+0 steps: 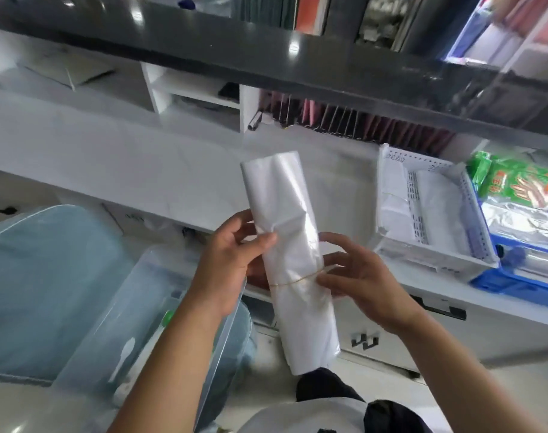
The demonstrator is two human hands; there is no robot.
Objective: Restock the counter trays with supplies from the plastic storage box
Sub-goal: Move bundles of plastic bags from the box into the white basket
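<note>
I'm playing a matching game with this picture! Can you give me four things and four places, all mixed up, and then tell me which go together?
Things:
1. bundle of white plastic bags
2. rubber band
3. green glove packet
4. white tray

Places:
A. on the counter, right of the hands
B. in the blue tray, far right
C. held up between the left hand and right hand
D. wrapped around the bundle

Pairs: 1-C, 2-D, 3-B, 4-A
</note>
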